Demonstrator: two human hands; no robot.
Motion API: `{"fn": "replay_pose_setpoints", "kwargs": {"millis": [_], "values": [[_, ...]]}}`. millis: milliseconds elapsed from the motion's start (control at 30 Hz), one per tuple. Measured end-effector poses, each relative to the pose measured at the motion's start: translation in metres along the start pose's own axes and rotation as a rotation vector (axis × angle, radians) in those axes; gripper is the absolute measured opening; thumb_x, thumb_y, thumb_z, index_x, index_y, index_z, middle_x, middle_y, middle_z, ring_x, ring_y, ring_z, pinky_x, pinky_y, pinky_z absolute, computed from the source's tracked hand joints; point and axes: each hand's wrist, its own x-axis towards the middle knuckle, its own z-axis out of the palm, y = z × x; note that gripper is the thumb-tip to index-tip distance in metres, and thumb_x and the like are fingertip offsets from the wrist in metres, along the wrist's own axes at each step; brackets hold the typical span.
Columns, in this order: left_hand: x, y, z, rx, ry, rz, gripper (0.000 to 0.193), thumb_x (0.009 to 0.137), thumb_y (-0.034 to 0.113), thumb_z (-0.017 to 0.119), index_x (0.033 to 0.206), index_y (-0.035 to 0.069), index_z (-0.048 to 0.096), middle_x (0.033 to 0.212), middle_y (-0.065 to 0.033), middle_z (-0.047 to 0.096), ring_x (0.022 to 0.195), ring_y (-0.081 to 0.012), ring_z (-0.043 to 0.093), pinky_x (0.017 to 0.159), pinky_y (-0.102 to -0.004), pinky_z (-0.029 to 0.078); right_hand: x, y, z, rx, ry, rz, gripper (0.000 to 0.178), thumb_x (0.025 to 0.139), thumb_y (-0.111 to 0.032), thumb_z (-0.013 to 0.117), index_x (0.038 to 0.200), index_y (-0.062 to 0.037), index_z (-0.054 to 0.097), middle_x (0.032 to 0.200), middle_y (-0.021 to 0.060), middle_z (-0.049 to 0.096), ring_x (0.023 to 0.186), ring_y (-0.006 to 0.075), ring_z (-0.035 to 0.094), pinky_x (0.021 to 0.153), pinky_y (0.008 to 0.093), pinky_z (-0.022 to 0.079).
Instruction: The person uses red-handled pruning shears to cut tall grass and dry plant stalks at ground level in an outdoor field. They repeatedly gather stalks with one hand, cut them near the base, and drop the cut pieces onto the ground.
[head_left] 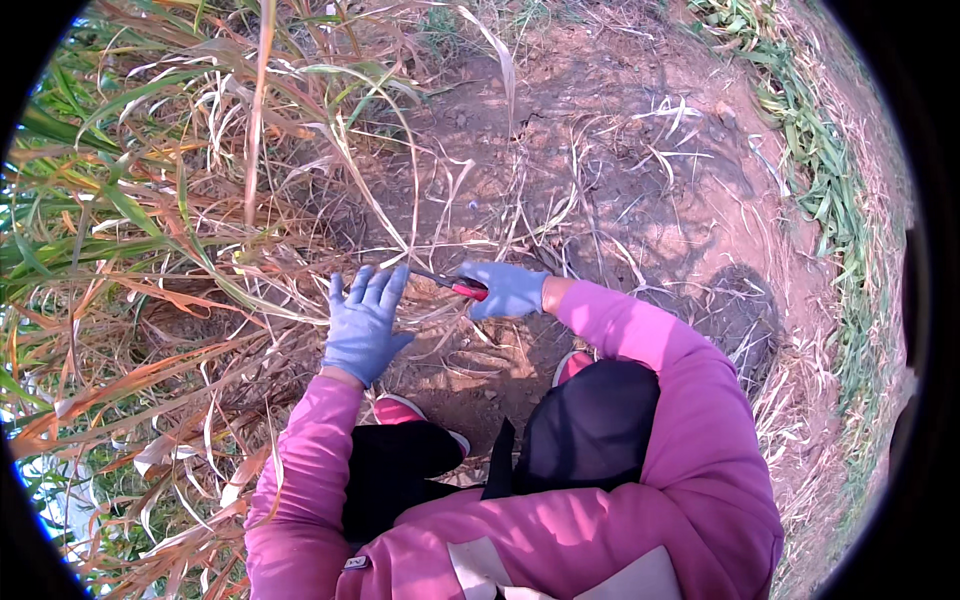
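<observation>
My left hand [366,325], in a grey-blue glove, is open, its fingers spread and pointing away from me at the edge of the dry stalks [290,260]. To its right, my right hand [507,288], gloved alike, is closed around a cutting tool [470,290] with a red handle. A narrow dark part of that tool runs left toward the left fingertips; its exact shape is hard to make out. Long pale leaves [385,215] hang and cross just beyond both hands. Whether the left fingers touch any leaf, I cannot tell.
Dense standing plants with green and browned leaves [130,230] fill the left side. Bare brown soil [640,180] with scattered dry strands lies ahead and right. A row of cut green leaves [835,190] curves along the far right. My red shoes [400,409] are below my hands.
</observation>
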Motion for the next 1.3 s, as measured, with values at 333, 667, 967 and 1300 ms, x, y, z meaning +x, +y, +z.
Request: {"fn": "replay_pose_setpoints", "kwargs": {"millis": [333, 667, 967, 1300], "values": [[0.024, 0.0, 0.002, 0.003, 0.115, 0.082, 0.103, 0.062, 0.041, 0.08, 0.145, 0.014, 0.024, 0.149, -0.0078, 0.027, 0.141, -0.0304, 0.017, 0.112, -0.0556, 0.01, -0.017, -0.016, -0.01, -0.136, -0.168, 0.009, 0.059, 0.07, -0.027, 0.065, 0.122, -0.0044, 0.046, 0.099, 0.0213, 0.059, 0.09, 0.0357, 0.06, 0.078, 0.0406, 0.045], [0.017, -0.003, 0.02, -0.249, -0.377, -0.157, 0.038, 0.087, 0.045, 0.054, 0.095, 0.009, 0.062, 0.086, -0.0167, 0.066, 0.087, -0.0353, 0.063, 0.077, -0.0449, 0.049, -0.026, -0.009, -0.024, -0.13, 0.011, -0.143, 0.052, 0.075, -0.02, 0.065, 0.121, -0.0033, 0.047, 0.109, 0.0187, 0.052, 0.099, 0.0343, 0.057, 0.083, 0.0398, 0.047], [-0.001, -0.022, 0.004, -0.244, -0.451, -0.13, 0.033, 0.092, 0.039, 0.046, 0.098, 0.011, 0.062, 0.097, -0.016, 0.064, 0.093, -0.0357, 0.06, 0.08, -0.0453, 0.047, -0.107, 0.034, -0.115, 0.611, 0.361, 0.503, 0.036, 0.083, -0.034, 0.063, 0.1, -0.0015, 0.059, 0.081, 0.0073, 0.062, 0.075, 0.013, 0.059, 0.069, 0.0255, 0.046], [-0.009, -0.053, -0.006, -0.172, -0.487, -0.18, 0.029, 0.091, 0.035, 0.048, 0.106, 0.015, 0.062, 0.098, -0.0151, 0.065, 0.094, -0.0354, 0.061, 0.081, -0.0453, 0.047, -0.067, 0.079, -0.03, 0.842, 0.01, 0.759, 0.032, 0.084, -0.033, 0.065, 0.086, -0.0013, 0.061, 0.075, 0.0073, 0.064, 0.063, 0.0152, 0.063, 0.056, 0.028, 0.053]]}}
